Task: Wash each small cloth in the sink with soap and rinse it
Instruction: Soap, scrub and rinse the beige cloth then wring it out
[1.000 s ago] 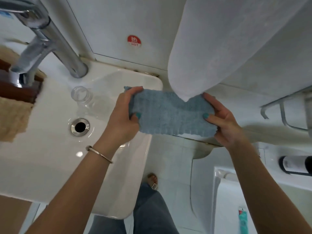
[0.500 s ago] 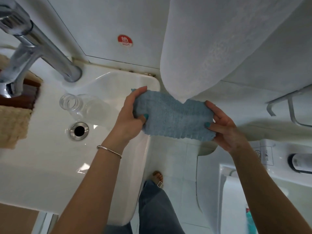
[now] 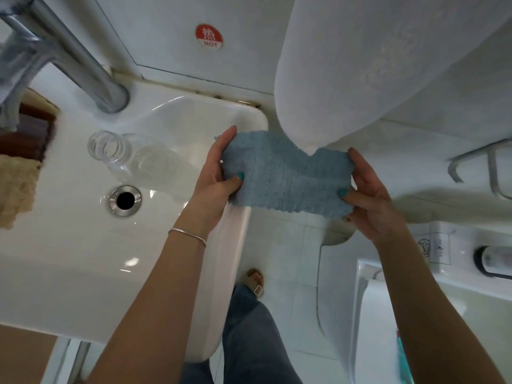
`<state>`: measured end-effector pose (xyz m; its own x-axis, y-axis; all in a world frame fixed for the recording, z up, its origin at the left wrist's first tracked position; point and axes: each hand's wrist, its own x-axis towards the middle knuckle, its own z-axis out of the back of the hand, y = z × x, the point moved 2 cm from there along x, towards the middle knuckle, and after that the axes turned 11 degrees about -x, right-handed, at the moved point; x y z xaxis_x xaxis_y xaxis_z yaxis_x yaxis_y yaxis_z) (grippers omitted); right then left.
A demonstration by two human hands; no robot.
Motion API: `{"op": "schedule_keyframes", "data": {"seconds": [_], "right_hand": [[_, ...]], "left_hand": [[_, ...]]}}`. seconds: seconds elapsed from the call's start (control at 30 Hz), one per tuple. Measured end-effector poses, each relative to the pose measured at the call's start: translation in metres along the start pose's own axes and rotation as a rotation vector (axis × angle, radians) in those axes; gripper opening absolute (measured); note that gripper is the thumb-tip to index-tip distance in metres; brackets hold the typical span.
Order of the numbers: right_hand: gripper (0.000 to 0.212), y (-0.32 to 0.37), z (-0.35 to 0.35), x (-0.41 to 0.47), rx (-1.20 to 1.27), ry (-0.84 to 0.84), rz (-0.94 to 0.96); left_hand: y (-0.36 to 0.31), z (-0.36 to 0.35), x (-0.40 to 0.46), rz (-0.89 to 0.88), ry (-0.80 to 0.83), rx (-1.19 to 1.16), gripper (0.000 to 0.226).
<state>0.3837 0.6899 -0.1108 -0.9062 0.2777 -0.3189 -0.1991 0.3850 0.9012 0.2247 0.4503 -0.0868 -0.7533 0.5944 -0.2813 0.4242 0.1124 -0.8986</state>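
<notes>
White towel [image 3: 374,65] hangs top right, white sink [image 3: 69,259] left (clear bottle [image 3: 133,159] lying in basin). Blue cloth [image 3: 285,176] stretched flat beside sink's right rim, over floor; left hand [image 3: 213,178] pinches left edge, right hand [image 3: 371,198] pinches right edge.

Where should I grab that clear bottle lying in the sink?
Probably the neck, just behind the open mouth, coming from above. The bottle lies on its side in the sink; its neck is the narrowest part, and the body looks wide and slippery.
</notes>
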Motion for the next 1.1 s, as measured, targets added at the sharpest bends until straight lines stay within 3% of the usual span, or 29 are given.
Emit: {"op": "schedule_keyframes", "data": {"seconds": [0.13, 0.27, 0.4, 0.57, 0.73, 0.9, 1.1], "right_hand": [[0.095, -0.003, 0.000, -0.006, -0.147, -0.078, -0.061], [0.062, -0.002, -0.010, -0.015, -0.425, -0.190, -0.144], [0.058, 0.018, -0.060, -0.035, -0.478, -0.153, -0.073], [0.044, 0.033, -0.163, -0.053, -0.533, -0.018, 0.028], [0.041, 0.023, -0.266, -0.068, -0.545, 0.112, 0.068], [0.037, -0.013, -0.368, -0.054, -0.584, 0.129, 0.047], [0.035, -0.039, -0.478, 0.015, -0.507, 0.139, 0.080]], "left_hand": [[0.001, -0.004, -0.016, -0.052, -0.063, 0.135, 0.061], [-0.001, -0.014, -0.043, 0.020, -0.105, 0.018, 0.049], [-0.016, -0.006, -0.072, 0.074, -0.121, -0.070, 0.051], [-0.061, 0.027, -0.111, 0.026, -0.033, 0.002, 0.049], [-0.105, 0.109, -0.150, -0.005, 0.113, 0.262, 0.047], [-0.149, 0.231, -0.172, 0.003, 0.222, 0.395, 0.038], [-0.208, 0.373, -0.148, -0.085, 0.092, 0.508, 0.042]]}}
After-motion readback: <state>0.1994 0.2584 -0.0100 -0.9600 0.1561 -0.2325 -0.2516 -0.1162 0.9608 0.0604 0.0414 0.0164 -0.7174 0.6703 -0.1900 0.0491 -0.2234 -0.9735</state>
